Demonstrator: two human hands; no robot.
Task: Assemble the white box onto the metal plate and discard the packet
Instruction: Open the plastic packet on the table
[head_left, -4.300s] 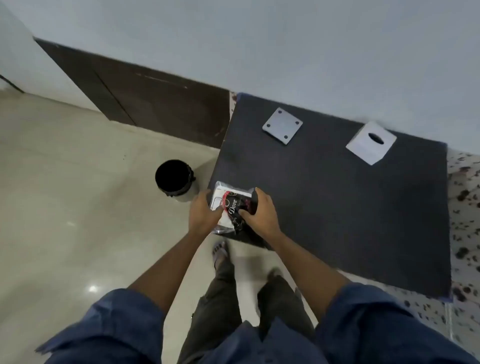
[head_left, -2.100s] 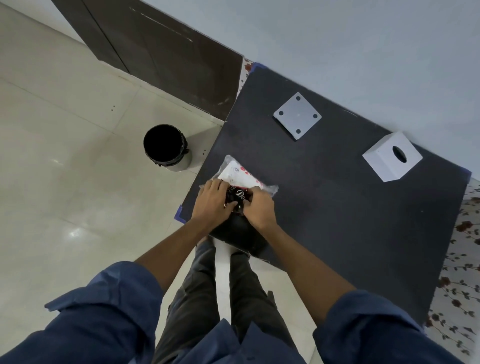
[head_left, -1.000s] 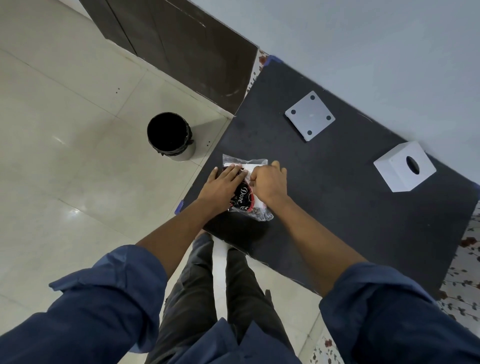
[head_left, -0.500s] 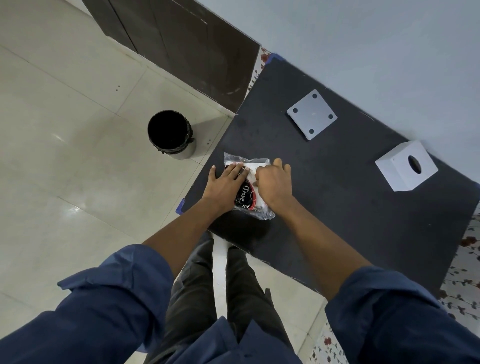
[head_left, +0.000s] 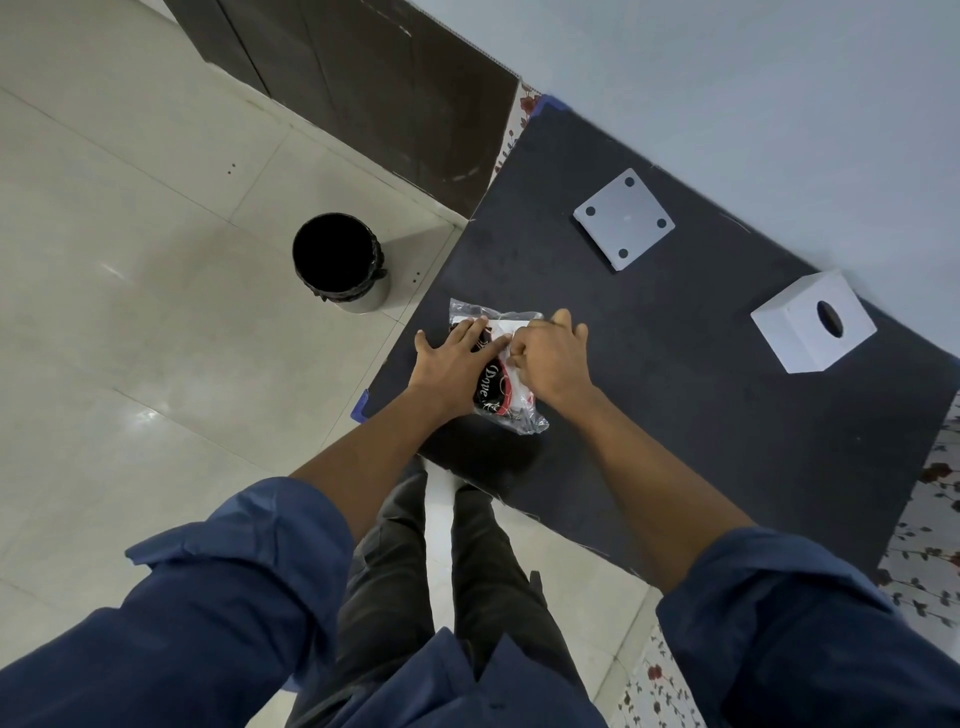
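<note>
A clear plastic packet with black and red print lies near the left edge of the black table. My left hand presses flat on its left half, fingers stretched out. My right hand has its fingers curled and pinching the packet's white upper part. The square grey metal plate with corner holes lies at the table's far side. The white box, with an oval hole in its top, stands apart from the plate at the far right. Both are beyond my hands.
A black-lined bin stands on the tiled floor just left of the table. A dark wooden panel and a pale wall run behind the table. My legs are at the near table edge.
The packet went from the table's near-left corner a little farther onto the mat and was turned over. In the last half second my hands stayed on it and my right fingers curled tighter.
</note>
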